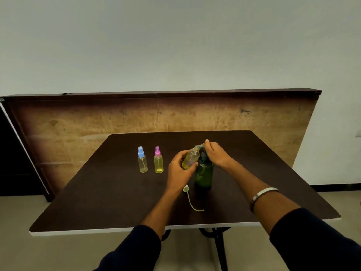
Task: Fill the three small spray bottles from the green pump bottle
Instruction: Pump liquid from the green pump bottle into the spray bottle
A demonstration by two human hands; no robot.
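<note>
3 sm spray bottles (142,162), 1 green pump btl (204,174), 1 loose sprayer cap (186,189), 1 table (117,202).

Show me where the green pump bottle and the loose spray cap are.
green pump bottle (204,174): head view, on its body.
loose spray cap (186,188): head view, on the white head.

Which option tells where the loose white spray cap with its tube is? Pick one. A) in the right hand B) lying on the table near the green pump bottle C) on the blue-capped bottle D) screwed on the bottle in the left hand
B: the white spray cap lies on the table, its tube trailing toward the person, beside the green pump bottle.
</note>
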